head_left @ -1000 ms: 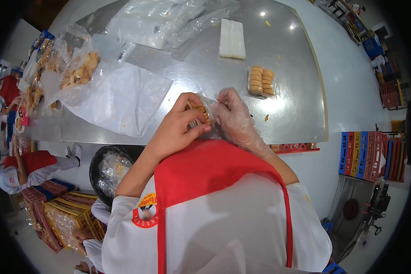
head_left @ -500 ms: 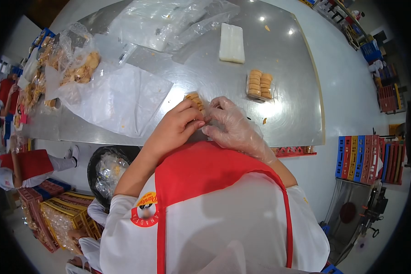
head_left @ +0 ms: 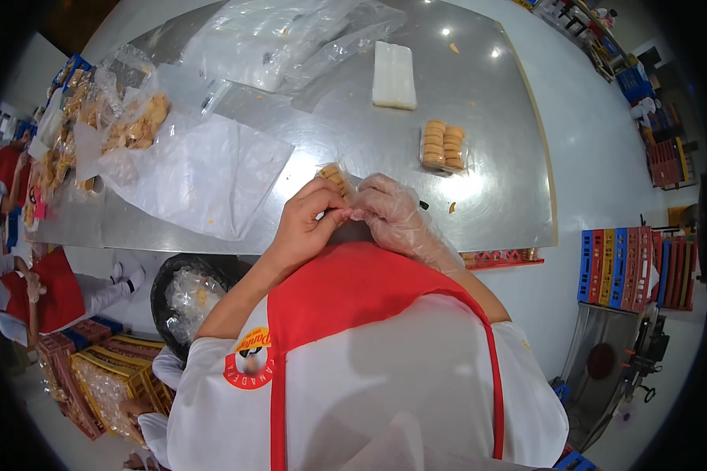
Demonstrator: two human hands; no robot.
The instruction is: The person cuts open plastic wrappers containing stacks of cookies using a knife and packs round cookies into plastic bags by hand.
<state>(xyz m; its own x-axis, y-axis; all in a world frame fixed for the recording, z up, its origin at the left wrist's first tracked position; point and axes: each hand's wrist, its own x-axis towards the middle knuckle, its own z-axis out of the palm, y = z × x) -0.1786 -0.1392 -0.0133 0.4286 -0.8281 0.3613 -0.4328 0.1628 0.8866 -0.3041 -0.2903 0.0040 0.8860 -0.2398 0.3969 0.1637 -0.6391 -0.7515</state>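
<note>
At the near edge of the steel table point(head_left: 495, 206), my bare left hand point(head_left: 313, 218) is closed on a clear bag of cookies point(head_left: 331, 174), thumb and index finger pinched together. My right hand point(head_left: 394, 210), in a clear plastic glove, has its fingers curled in on the bag's near end, fingertips meeting those of the left. Most of the bag is covered by my hands; round golden cookies show beyond the left knuckles. Farther right stands a clear pack of cookies point(head_left: 443, 147) stacked in two rows.
A white slab-like stack point(head_left: 394, 76) lies behind. Clear plastic bags point(head_left: 267, 43) and a white sheet point(head_left: 200, 173) spread leftward, beside bagged baked pieces point(head_left: 141, 122). A lined bin point(head_left: 192, 298) stands near my left arm. Co-workers point(head_left: 43, 290) are at left.
My fingertips have drawn closer together over the bag's near end. A co-worker at the left has shifted. The view has moved slightly.
</note>
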